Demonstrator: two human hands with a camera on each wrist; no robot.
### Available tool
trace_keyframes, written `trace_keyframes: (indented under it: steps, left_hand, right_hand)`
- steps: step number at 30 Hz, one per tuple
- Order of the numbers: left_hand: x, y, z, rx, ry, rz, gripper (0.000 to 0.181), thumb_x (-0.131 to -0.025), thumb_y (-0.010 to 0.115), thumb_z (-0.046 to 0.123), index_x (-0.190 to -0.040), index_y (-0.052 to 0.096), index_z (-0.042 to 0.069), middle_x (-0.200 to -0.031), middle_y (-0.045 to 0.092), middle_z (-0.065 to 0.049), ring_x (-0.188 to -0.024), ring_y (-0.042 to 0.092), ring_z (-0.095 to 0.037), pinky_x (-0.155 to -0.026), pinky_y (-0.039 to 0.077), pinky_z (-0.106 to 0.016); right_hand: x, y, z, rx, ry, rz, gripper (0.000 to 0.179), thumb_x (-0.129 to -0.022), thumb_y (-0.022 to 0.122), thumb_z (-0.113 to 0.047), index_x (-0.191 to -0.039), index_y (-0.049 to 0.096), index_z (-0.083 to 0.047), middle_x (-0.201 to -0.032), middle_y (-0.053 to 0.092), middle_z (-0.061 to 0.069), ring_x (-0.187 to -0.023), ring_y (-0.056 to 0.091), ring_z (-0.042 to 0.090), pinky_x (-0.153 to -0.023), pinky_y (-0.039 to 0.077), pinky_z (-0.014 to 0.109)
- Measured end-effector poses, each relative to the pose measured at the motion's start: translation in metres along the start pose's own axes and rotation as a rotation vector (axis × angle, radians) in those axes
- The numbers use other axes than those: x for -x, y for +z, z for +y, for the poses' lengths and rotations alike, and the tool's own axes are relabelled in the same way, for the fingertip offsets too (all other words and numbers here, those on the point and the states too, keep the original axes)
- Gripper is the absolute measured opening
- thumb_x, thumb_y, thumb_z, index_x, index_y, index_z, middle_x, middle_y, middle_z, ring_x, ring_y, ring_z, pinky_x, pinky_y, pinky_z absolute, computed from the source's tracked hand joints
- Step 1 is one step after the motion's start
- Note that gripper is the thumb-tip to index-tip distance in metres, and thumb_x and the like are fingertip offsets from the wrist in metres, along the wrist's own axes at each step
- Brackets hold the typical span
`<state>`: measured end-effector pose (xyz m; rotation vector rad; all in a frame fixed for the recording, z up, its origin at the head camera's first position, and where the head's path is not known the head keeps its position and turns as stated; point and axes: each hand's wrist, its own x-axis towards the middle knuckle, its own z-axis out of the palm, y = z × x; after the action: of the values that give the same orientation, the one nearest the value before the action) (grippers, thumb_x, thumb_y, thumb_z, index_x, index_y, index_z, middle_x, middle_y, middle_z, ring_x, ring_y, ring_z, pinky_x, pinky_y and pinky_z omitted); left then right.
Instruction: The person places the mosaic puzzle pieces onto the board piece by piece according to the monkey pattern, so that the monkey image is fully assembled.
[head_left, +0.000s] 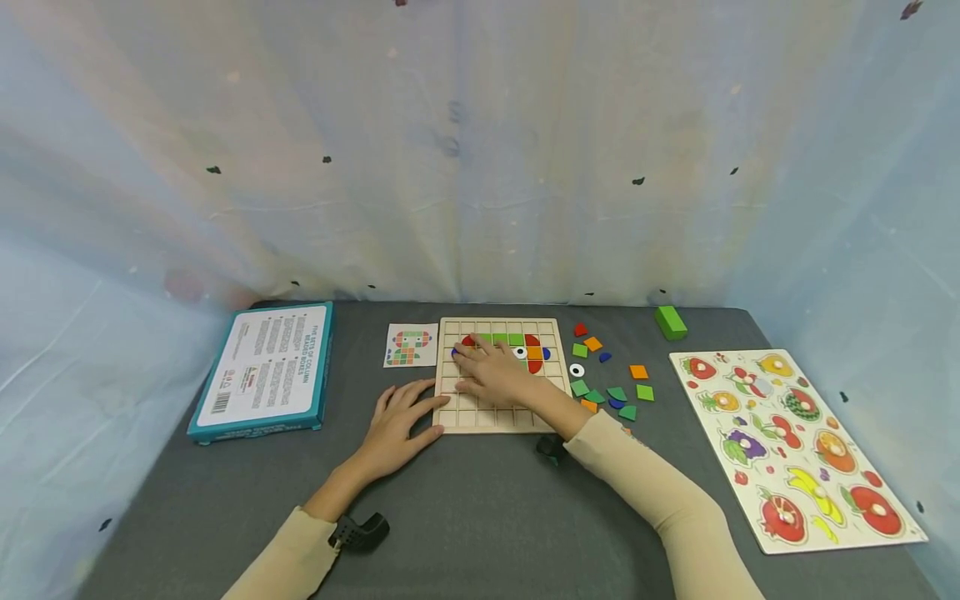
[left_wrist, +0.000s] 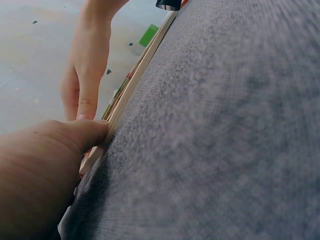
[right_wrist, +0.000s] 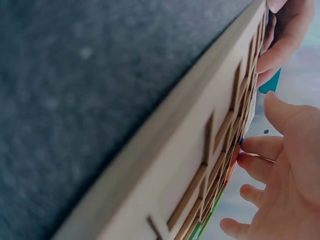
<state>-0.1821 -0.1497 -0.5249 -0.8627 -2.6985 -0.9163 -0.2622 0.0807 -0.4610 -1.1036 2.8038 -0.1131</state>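
Observation:
A wooden grid board lies on the table, with green squares, red quarter pieces, an orange piece, a white round piece with a dark dot and a blue half-round piece set in it. Over its upper left part reaches my right hand, fingers spread, partly covering the pattern. In the right wrist view two of its fingertips touch a blue piece and an orange-red piece. My left hand rests at the board's lower left edge, its thumb against the rim in the left wrist view.
A pattern card lies left of the board, and a teal box farther left. Loose coloured pieces are scattered to the right. A green block stands behind a fruit puzzle board at the far right.

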Motion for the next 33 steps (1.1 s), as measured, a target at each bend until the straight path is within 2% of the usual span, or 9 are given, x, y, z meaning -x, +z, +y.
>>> trace_keyframes:
  steps: [4,7,14,17,20,24,26,29,33]
  left_hand:
    - [-0.001,0.000,0.000,-0.002,0.001,-0.004,0.049,-0.097,0.065,0.038,-0.142,0.058,0.021,-0.155,0.040,-0.012,-0.143,0.032,-0.034,-0.113,0.010,-0.067]
    - [-0.001,0.001,0.000,-0.005,0.005,-0.006,0.049,-0.097,0.065,0.038,-0.142,0.058,0.021,-0.155,0.040,-0.012,-0.143,0.032,-0.034,-0.113,0.010,-0.067]
    - [-0.001,0.001,0.001,-0.005,0.023,0.007,0.049,-0.096,0.066,0.036,-0.142,0.058,0.018,-0.154,0.041,-0.014,-0.142,0.033,-0.037,-0.112,0.010,-0.068]
    - [-0.002,0.001,0.002,-0.002,0.024,0.010,0.049,-0.096,0.067,0.035,-0.142,0.058,0.018,-0.154,0.041,-0.014,-0.142,0.033,-0.036,-0.113,0.010,-0.067]
    - [-0.002,0.001,0.002,-0.003,0.022,0.007,0.049,-0.097,0.066,0.036,-0.142,0.058,0.019,-0.154,0.041,-0.014,-0.143,0.032,-0.035,-0.113,0.010,-0.067]
    - [-0.001,0.002,0.002,0.003,0.015,0.007,0.049,-0.096,0.067,0.035,-0.142,0.058,0.019,-0.154,0.040,-0.013,-0.143,0.032,-0.035,-0.113,0.009,-0.067]
    - [0.000,0.002,0.001,0.005,0.014,0.007,0.050,-0.096,0.067,0.035,-0.142,0.058,0.019,-0.154,0.041,-0.014,-0.143,0.033,-0.036,-0.113,0.009,-0.067]
    - [0.000,0.002,-0.001,-0.001,0.021,0.017,0.050,-0.095,0.068,0.034,-0.141,0.059,0.018,-0.154,0.041,-0.014,-0.142,0.033,-0.036,-0.112,0.010,-0.068]
    - [0.000,0.003,-0.003,-0.012,0.033,0.028,0.049,-0.096,0.067,0.035,-0.141,0.059,0.018,-0.153,0.041,-0.014,-0.141,0.033,-0.037,-0.111,0.011,-0.069]
  right_hand:
    - [0.006,-0.001,0.002,-0.012,0.008,-0.003,0.060,-0.105,0.047,-0.045,-0.154,0.041,-0.012,-0.163,0.024,0.009,-0.152,0.013,0.033,-0.115,0.020,0.065]
    - [0.019,-0.001,0.005,-0.033,0.014,0.022,0.059,-0.104,0.050,-0.045,-0.152,0.044,-0.012,-0.164,0.022,0.011,-0.152,0.012,0.034,-0.115,0.020,0.065]
    - [0.074,0.001,0.029,-0.184,0.024,0.153,0.052,-0.101,0.058,-0.038,-0.144,0.054,-0.008,-0.161,0.024,0.021,-0.148,0.015,0.044,-0.112,0.018,0.070]
    - [0.101,0.001,0.053,-0.265,0.093,0.241,0.045,-0.100,0.061,-0.029,-0.137,0.060,-0.004,-0.154,0.036,0.025,-0.144,0.026,0.048,-0.108,0.021,0.073]
    - [0.130,0.002,0.081,-0.332,0.209,0.316,0.037,-0.099,0.063,-0.019,-0.131,0.064,0.000,-0.142,0.050,0.026,-0.133,0.039,0.048,-0.104,0.027,0.073]
    - [0.163,0.004,0.110,-0.394,0.332,0.372,0.029,-0.097,0.066,-0.009,-0.123,0.067,0.003,-0.125,0.059,0.025,-0.114,0.050,0.045,-0.093,0.036,0.066]
    - [0.175,0.007,0.116,-0.428,0.348,0.382,0.027,-0.095,0.068,-0.007,-0.120,0.068,0.003,-0.119,0.061,0.023,-0.108,0.051,0.042,-0.089,0.039,0.061]
    - [0.186,0.012,0.116,-0.461,0.329,0.374,0.026,-0.092,0.072,-0.008,-0.116,0.071,0.001,-0.115,0.061,0.020,-0.105,0.050,0.039,-0.087,0.040,0.056]
    - [0.183,0.015,0.113,-0.436,0.342,0.370,0.028,-0.091,0.074,-0.013,-0.117,0.071,-0.002,-0.115,0.058,0.018,-0.109,0.048,0.040,-0.089,0.035,0.060]
